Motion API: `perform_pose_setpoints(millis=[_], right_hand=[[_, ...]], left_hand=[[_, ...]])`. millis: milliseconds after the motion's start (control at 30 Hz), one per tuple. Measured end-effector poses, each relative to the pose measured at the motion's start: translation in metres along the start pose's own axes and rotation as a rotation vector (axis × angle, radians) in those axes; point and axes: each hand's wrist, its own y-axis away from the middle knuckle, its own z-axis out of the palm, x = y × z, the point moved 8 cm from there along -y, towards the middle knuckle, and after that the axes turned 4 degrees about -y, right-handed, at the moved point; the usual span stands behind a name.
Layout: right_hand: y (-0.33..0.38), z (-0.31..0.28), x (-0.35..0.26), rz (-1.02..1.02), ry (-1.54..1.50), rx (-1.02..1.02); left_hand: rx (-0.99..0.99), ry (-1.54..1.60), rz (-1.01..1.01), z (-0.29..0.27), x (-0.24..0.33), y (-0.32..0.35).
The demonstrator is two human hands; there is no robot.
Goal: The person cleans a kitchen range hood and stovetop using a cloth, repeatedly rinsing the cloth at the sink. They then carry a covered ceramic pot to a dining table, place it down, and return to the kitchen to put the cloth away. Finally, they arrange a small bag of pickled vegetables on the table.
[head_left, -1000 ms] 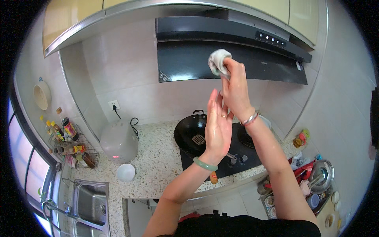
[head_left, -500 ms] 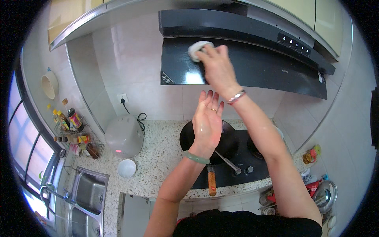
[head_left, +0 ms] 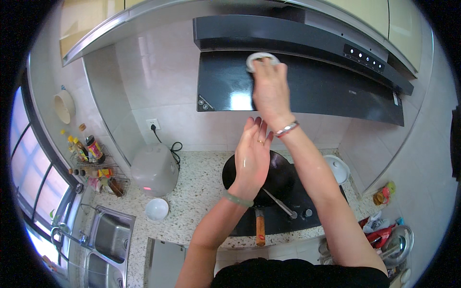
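A white cloth [head_left: 261, 57] is pressed flat under the fingers of my right hand [head_left: 271, 91], against the upper part of the dark glossy range hood panel [head_left: 326, 81]. A bracelet circles that wrist. Just below it, my left hand [head_left: 254, 156] is raised with its palm up and its fingers stretched out, holding nothing. A green bangle [head_left: 237, 198] sits on the left wrist. Beneath the hands, a black wok [head_left: 283, 180] with a wooden handle [head_left: 260, 228] stands on the black stove; a metal utensil [head_left: 281, 204] lies in it.
On the left are a grey rice cooker [head_left: 154, 170], a small white bowl [head_left: 157, 209], a rack of bottles [head_left: 98, 165] and a steel double sink [head_left: 113, 233]. A white dish [head_left: 338, 169] and jars [head_left: 382, 196] stand on the right. A cabinet edge [head_left: 120, 24] runs above.
My right hand has slid the cloth to the right along the hood panel. My left hand has stayed raised below it, turning slightly.
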Motion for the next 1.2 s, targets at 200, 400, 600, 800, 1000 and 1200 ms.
perform_pose_setpoints(millis=[200, 400, 600, 800, 1000, 1200], right_hand=[[-0.023, 0.03, -0.031, -0.142, -0.282, 0.006], [-0.016, 0.0, 0.008, -0.145, -0.079, -0.036], [0.001, -0.019, 0.03, -0.014, 0.09, 0.06], [-0.025, 0.03, -0.038, -0.049, -0.065, 0.053], [-0.036, 0.049, -0.06, -0.121, -0.365, -0.043], [0.015, 0.001, -0.034, -0.189, -0.435, -0.182]], left_hand=[[-0.018, 0.08, -0.049, 0.009, -0.01, 0.025], [0.041, 0.075, -0.107, -0.002, -0.014, 0.015], [0.012, 0.06, -0.108, -0.009, -0.011, 0.01], [0.029, 0.091, -0.04, -0.023, 0.01, 0.006], [-0.009, 0.091, 0.002, -0.017, 0.02, -0.004], [-0.009, 0.109, -0.032, -0.019, 0.009, -0.003]])
